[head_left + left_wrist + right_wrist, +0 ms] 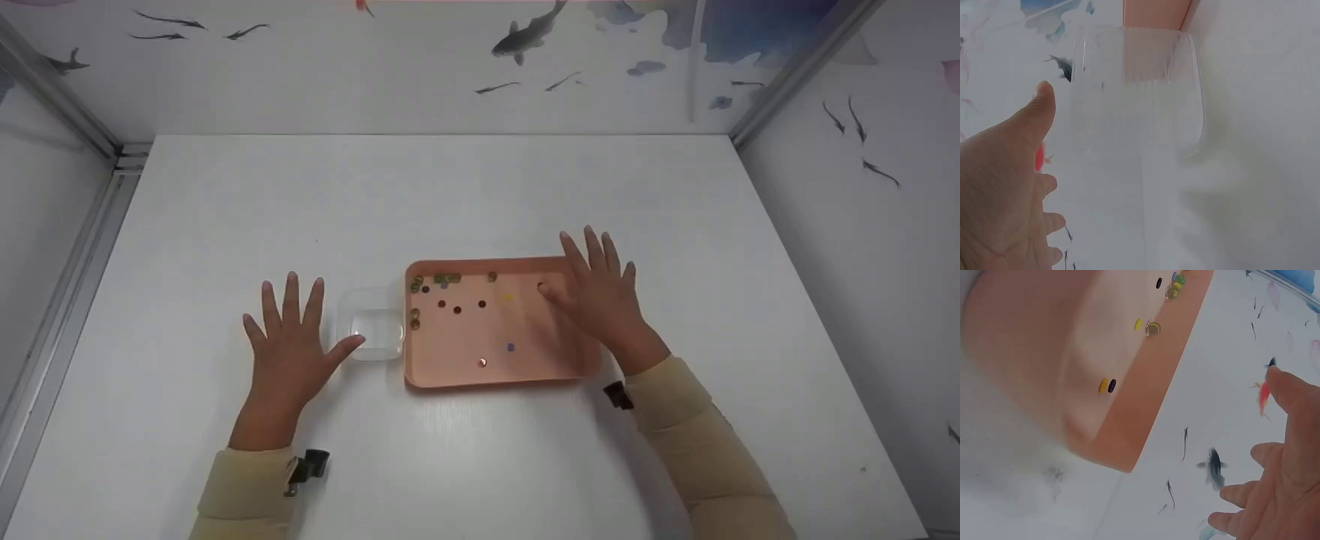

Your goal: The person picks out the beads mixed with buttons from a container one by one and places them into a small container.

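Observation:
A shallow salmon-pink tray lies on the white table, with several glass marbles mostly along its far left edges. Scattered over its floor are small flat button-like discs: dark ones, a yellow one and a blue one. Against the tray's left side stands a clear plastic box. My left hand is spread to the left of that box, its thumb overlapping the box in the head view. My right hand, fingers apart and holding nothing, is over the tray's right end.
White panels painted with fish rise behind the table and on both sides. Metal frame rails run along the left side. A black camera mount is strapped at each sleeve.

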### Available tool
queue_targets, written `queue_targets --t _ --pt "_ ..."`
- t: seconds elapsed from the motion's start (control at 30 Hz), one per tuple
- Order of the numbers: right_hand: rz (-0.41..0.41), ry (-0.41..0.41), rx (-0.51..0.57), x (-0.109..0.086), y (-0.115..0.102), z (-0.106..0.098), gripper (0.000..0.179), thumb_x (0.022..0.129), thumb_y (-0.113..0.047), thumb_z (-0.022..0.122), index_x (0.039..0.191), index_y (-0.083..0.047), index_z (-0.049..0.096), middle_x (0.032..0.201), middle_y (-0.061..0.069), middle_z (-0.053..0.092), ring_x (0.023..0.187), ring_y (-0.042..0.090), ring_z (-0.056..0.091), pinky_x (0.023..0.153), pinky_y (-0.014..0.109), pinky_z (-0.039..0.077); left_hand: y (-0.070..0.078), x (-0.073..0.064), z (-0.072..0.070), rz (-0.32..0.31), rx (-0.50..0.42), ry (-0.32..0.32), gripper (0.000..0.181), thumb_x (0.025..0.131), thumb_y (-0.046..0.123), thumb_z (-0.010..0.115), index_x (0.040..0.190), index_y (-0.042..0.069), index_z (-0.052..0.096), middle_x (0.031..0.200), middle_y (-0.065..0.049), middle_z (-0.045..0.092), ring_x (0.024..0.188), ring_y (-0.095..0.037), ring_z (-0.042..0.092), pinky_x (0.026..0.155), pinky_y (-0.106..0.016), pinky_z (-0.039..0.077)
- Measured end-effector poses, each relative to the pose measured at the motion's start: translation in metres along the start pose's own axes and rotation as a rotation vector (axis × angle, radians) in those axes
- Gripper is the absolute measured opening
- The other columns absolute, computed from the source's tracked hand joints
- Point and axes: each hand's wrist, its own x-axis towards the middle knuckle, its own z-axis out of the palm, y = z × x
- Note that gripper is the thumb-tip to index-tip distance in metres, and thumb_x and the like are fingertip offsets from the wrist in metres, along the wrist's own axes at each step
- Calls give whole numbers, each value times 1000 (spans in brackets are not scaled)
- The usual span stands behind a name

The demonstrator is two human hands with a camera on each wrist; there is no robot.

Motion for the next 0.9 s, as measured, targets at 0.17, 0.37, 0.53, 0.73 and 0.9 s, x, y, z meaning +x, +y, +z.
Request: queue_targets --t 0.17,0.37,0.53,0.73,0.9 --pt "-28 30 9 3 -3 0 82 93 -55 54 155 -14 19 160 20 13 146 40 10 105 70 24 0 0 0 1 3 2 94 87 57 62 154 7 20 159 -25 6 143 -50 -2 105 -76 5" --pt "-73 76 1 5 -3 0 81 93 -50 59 154 -11 23 157 22 19 144 42 17 103 66 32 -2 1 1 14 -6 11 93 87 57 61 154 7 19 158 -26 8 143 -50 1 105 -76 7" --pt "-94 71 69 7 -2 1 80 93 -47 59 154 -10 22 158 21 19 145 40 16 107 64 29 -3 2 0 11 -44 4 93 88 56 62 154 6 19 158 -26 9 144 -50 2 106 -74 8" --pt "-93 37 126 11 -5 -3 80 95 -44 59 155 -12 19 160 18 15 146 39 13 111 61 24 -3 3 0 3 -145 -23 90 90 51 62 154 6 18 159 -26 8 145 -47 1 108 -72 7" --pt "-94 22 151 16 -9 -6 81 94 -44 60 155 -13 18 160 16 15 147 37 13 113 58 23 -3 5 1 24 -196 -16 84 92 47 62 154 7 22 158 -26 12 145 -47 5 109 -70 10"
